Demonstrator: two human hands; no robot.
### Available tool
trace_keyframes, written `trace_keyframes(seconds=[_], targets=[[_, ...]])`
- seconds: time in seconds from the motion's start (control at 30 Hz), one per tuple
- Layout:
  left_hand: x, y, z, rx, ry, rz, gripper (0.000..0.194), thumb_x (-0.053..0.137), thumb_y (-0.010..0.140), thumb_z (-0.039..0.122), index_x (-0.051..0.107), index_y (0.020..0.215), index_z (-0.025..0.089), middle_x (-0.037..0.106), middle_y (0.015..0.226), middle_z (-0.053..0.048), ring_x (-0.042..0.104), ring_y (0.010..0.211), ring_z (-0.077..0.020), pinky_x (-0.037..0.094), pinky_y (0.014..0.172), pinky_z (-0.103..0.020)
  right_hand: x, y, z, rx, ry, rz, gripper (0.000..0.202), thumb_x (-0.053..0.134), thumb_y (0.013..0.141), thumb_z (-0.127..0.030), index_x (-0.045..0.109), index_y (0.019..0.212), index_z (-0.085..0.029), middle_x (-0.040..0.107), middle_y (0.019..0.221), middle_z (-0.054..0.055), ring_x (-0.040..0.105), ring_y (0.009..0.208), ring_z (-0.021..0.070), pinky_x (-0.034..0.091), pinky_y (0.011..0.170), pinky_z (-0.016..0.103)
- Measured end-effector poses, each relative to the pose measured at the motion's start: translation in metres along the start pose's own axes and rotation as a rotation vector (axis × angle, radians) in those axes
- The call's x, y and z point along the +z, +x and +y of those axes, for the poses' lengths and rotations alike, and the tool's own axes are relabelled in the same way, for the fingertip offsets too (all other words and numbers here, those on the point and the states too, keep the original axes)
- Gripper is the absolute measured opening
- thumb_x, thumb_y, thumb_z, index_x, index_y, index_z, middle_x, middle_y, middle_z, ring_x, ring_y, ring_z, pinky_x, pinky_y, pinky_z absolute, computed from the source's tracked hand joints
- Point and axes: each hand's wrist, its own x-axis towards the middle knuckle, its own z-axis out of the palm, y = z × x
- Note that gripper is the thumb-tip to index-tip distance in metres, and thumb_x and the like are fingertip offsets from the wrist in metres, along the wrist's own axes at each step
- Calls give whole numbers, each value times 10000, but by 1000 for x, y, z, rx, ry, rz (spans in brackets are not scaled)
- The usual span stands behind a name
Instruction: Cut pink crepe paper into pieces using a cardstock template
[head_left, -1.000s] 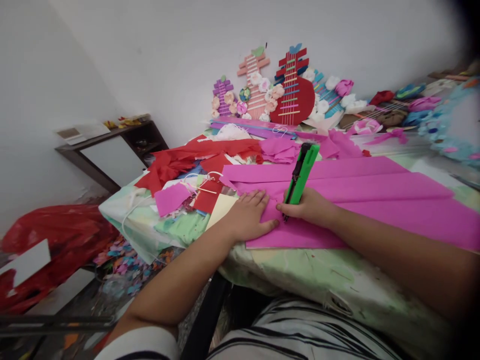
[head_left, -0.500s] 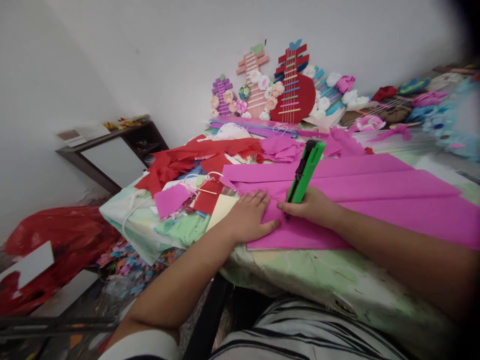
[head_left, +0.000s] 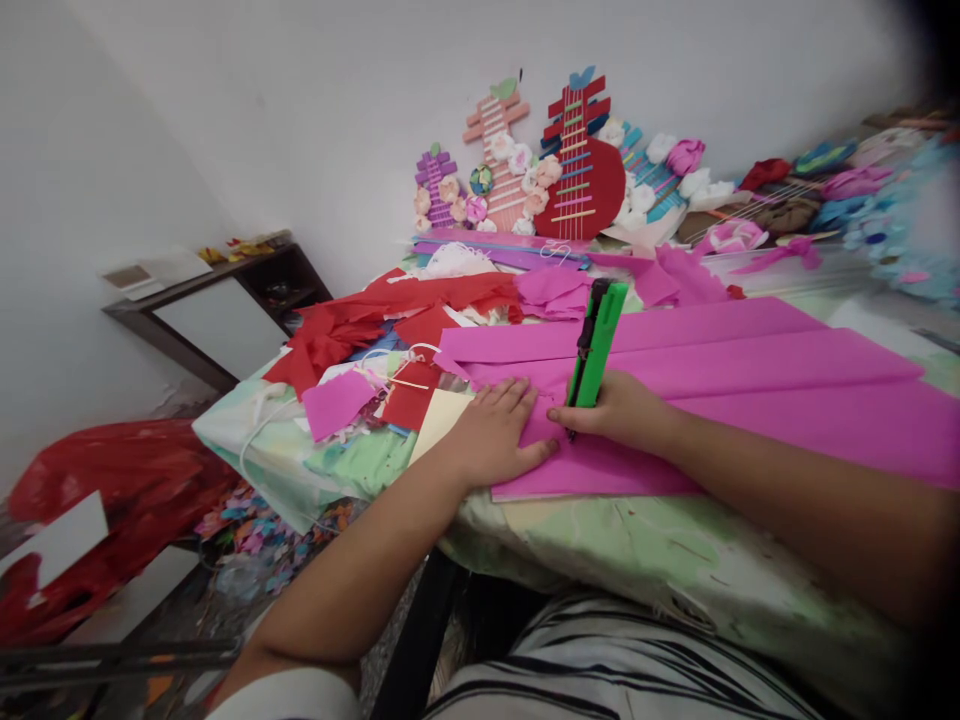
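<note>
My left hand (head_left: 499, 430) lies flat with its fingers spread, on the left end of a magenta paper sheet (head_left: 750, 440). My right hand (head_left: 611, 408) grips a green and black utility knife (head_left: 597, 340), held nearly upright. The knife's dark tip meets the magenta sheet just right of my left thumb; any cut there is too small to make out. The sheet is folded into long layers and reaches far to the right. A cream card (head_left: 437, 422) sticks out beside my left wrist.
Red paper scraps (head_left: 330, 340) and a small magenta piece (head_left: 339, 403) lie to the left on the green-patterned tablecloth (head_left: 585, 535). Paper guitars, one of them red (head_left: 600, 190), lean on the wall. A dark cabinet (head_left: 217, 310) and red plastic (head_left: 127, 480) are at far left.
The utility knife has tipped slightly more upright, its top moving left. My left hand stays pressed on the sheet. The whole view has shifted a little.
</note>
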Motion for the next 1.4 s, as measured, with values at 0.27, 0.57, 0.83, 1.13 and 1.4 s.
trace_keyframes(seconds=[0.27, 0.57, 0.83, 1.13, 1.4], targets=[[0, 0, -1, 0, 5, 7, 734, 249, 792, 595, 222, 1321, 87, 172, 1393, -132, 140, 1281, -245, 119, 1036, -388, 0, 2, 2, 17, -35, 47, 392, 548, 597, -551, 514, 569, -161, 553, 555, 5, 489, 559, 126, 362, 526, 239], [-1, 0, 0, -6, 10, 1, 745, 245, 790, 599, 218, 1322, 77, 165, 1393, -138, 138, 1281, -245, 120, 1037, -388, -6, -6, -6, 14, 137, 6, 343, 549, 619, -491, 481, 568, -158, 470, 529, -15, 440, 529, 104, 354, 519, 238], [-1, 0, 1, -10, 6, -6, 754, 234, 789, 607, 218, 1322, 75, 163, 1395, -128, 134, 1283, -242, 120, 1040, -382, -1, -4, 1, -55, 79, -66, 342, 572, 594, -479, 460, 547, -160, 429, 500, -33, 413, 511, 91, 336, 501, 227], [-1, 0, 0, -6, 9, -2, 752, 238, 790, 605, 225, 1318, 70, 164, 1393, -138, 134, 1282, -245, 125, 1037, -381, 0, -4, 4, -87, 4, -34, 372, 564, 586, -517, 461, 550, -162, 469, 505, -27, 433, 511, 96, 332, 485, 222], [-1, 0, 1, -5, 6, -4, 750, 223, 790, 611, 218, 1321, 82, 157, 1396, -131, 132, 1283, -247, 120, 1034, -393, 0, -1, 5, -64, -12, 2, 388, 554, 585, -544, 482, 555, -164, 507, 530, -7, 460, 540, 116, 359, 525, 242]])
